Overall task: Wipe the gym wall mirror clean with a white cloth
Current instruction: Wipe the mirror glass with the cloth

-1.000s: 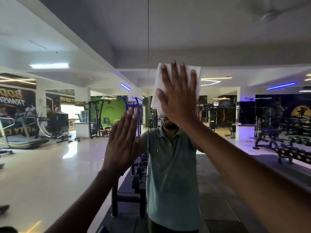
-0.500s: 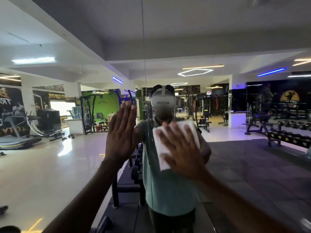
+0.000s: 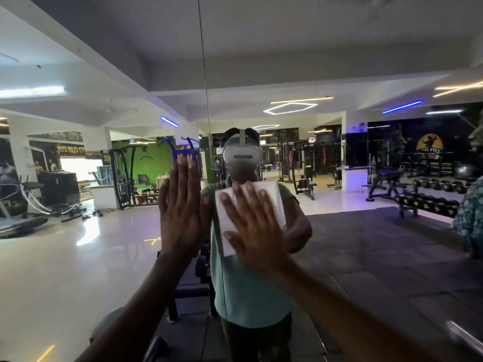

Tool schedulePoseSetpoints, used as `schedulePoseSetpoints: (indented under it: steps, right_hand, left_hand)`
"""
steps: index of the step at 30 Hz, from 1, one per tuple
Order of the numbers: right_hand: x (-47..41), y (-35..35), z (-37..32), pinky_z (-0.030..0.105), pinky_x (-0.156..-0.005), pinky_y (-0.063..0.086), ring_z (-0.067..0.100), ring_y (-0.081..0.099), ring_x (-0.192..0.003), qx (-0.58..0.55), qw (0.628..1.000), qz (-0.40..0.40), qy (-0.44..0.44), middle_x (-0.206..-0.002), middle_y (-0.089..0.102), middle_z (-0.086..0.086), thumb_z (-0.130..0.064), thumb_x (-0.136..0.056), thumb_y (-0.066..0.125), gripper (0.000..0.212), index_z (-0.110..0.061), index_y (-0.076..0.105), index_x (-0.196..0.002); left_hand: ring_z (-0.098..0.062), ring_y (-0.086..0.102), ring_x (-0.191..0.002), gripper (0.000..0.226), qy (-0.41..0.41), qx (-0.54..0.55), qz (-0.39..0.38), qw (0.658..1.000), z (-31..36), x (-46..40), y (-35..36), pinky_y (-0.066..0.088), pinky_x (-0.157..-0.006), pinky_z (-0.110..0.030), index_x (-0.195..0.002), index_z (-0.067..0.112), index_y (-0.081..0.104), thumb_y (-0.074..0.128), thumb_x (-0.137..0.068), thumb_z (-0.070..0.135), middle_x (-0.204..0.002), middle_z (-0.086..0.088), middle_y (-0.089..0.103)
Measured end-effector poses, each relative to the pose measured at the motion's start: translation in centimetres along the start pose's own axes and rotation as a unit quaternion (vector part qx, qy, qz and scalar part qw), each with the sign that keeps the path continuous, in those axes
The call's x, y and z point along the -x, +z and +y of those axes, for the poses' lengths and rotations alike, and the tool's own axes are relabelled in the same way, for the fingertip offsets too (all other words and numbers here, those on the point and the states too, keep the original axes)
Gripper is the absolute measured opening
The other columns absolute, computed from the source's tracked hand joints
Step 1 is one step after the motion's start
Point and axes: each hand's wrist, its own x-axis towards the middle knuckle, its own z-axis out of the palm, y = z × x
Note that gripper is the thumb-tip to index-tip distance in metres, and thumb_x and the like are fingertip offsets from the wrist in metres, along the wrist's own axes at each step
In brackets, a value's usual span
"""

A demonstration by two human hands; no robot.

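Head view showed the right hand (image 3: 257, 231) pressing a folded white cloth (image 3: 251, 212) flat against the wall mirror (image 3: 366, 244) with straight, spread fingers, at chest height of the reflected person wearing a headset (image 3: 241, 155). Just left of it, across the vertical seam (image 3: 209, 142) between mirror panels, the left hand (image 3: 180, 207) lay flat and open on the glass, fingers together and pointing up.

Soft matt white cloth (image 3: 251, 205) lies on the glossy, smooth glass mirror (image 3: 339, 61).
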Motion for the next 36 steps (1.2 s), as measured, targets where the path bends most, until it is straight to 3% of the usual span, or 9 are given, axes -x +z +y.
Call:
schedulePoseSetpoints:
  steps: [3, 8, 12, 16, 20, 23, 26, 29, 36]
  right_hand:
    - [0.2, -1.3, 5.5, 0.054, -0.133, 0.002, 0.030, 0.003, -0.165, 0.051, 0.998, -0.008, -0.038, -0.178, 0.006, 0.011, -0.052, -0.106, 0.037, 0.074, -0.019, 0.019, -0.170]
    - [-1.8, -7.4, 16.1, 0.057, -0.132, 0.006, 0.037, 0.004, -0.164, 0.098, 0.978, 0.076, 0.168, -0.177, 0.007, 0.017, -0.047, -0.106, 0.037, 0.076, -0.013, 0.015, -0.170]
    - [-2.0, -5.2, 10.7, 0.060, -0.131, 0.006, 0.039, 0.002, -0.164, 0.060, 0.956, 0.121, 0.261, -0.176, 0.007, 0.019, -0.044, -0.104, 0.040, 0.077, -0.012, 0.017, -0.169]
    - [2.0, -0.2, 0.1, 0.055, -0.132, 0.003, 0.033, 0.002, -0.165, -0.015, 0.998, 0.021, 0.055, -0.178, 0.006, 0.011, -0.044, -0.104, 0.050, 0.075, -0.017, 0.022, -0.169]
    - [2.8, 0.1, 1.5, 0.050, -0.133, 0.000, 0.027, 0.001, -0.165, -0.002, 1.000, 0.001, -0.030, -0.178, 0.009, 0.008, -0.043, -0.108, 0.049, 0.069, -0.020, 0.025, -0.169]
    - [2.8, -2.6, 8.9, 0.054, -0.132, 0.009, 0.028, 0.002, -0.165, 0.028, 0.995, 0.047, 0.080, -0.177, 0.011, 0.010, -0.043, -0.106, 0.043, 0.070, -0.020, 0.024, -0.169]
    - [3.5, -5.7, 16.7, 0.060, -0.129, 0.016, 0.035, 0.012, -0.164, 0.084, 0.947, 0.123, 0.284, -0.176, 0.014, 0.016, -0.049, -0.110, 0.026, 0.068, -0.017, 0.018, -0.170]
    - [3.2, -5.0, 14.8, 0.061, -0.128, 0.016, 0.039, 0.012, -0.163, 0.087, 0.894, 0.161, 0.409, -0.176, 0.014, 0.018, -0.054, -0.109, 0.024, 0.074, -0.013, 0.018, -0.170]
    - [7.1, 0.3, 0.5, 0.054, -0.132, 0.008, 0.029, 0.005, -0.165, -0.010, 0.999, -0.007, 0.031, -0.177, 0.013, 0.007, -0.049, -0.103, 0.058, 0.078, -0.021, 0.025, -0.168]
  left_hand:
    - [-0.027, 0.010, -0.163, 0.067, 0.048, -0.010, -0.011, 0.999, -1.6, 0.4, -0.5, 0.016, -0.130, -0.047, -0.166, 0.004, 0.017, 0.037, -0.107, 0.029, -0.175, -0.013, 0.010]
    - [-0.031, 0.008, -0.163, 0.071, 0.019, -0.015, -0.006, 1.000, -0.5, 0.8, -0.4, 0.012, -0.131, -0.048, -0.166, 0.002, 0.017, 0.041, -0.106, 0.030, -0.175, -0.018, 0.010]
    - [-0.031, 0.006, -0.163, 0.071, 0.004, -0.018, -0.007, 1.000, 0.3, 0.9, -0.2, 0.010, -0.131, -0.049, -0.166, 0.001, 0.015, 0.038, -0.106, 0.032, -0.175, -0.018, 0.009]
    - [-0.030, 0.006, -0.163, 0.069, 0.005, -0.005, -0.010, 1.000, 0.0, 1.0, -0.2, 0.013, -0.130, -0.052, -0.166, 0.003, 0.014, 0.025, -0.109, 0.039, -0.175, -0.016, 0.006]
    - [-0.030, 0.006, -0.163, 0.068, 0.015, 0.004, -0.028, 0.999, -0.3, 1.1, -0.8, 0.011, -0.130, -0.051, -0.166, 0.004, 0.013, 0.025, -0.108, 0.037, -0.175, -0.015, 0.006]
    - [-0.030, 0.005, -0.163, 0.069, 0.012, -0.004, -0.029, 1.000, -0.1, 1.2, -1.1, 0.009, -0.130, -0.049, -0.167, 0.004, 0.012, 0.027, -0.108, 0.037, -0.175, -0.016, 0.005]
    - [-0.031, 0.001, -0.163, 0.069, 0.003, -0.002, -0.041, 0.999, 0.7, 2.8, -0.8, 0.005, -0.130, -0.046, -0.167, 0.003, 0.008, 0.026, -0.110, 0.039, -0.175, -0.018, 0.000]
    - [-0.033, 0.003, -0.163, 0.069, -0.005, -0.008, -0.040, 0.999, 1.1, 4.9, -0.3, 0.006, -0.131, -0.047, -0.166, 0.002, 0.010, 0.025, -0.111, 0.039, -0.175, -0.019, 0.003]
    - [-0.032, 0.002, -0.163, 0.069, -0.038, -0.005, -0.053, 0.998, 2.1, 7.7, 0.2, 0.007, -0.131, -0.048, -0.165, -0.002, 0.012, 0.027, -0.109, 0.035, -0.174, -0.021, 0.004]
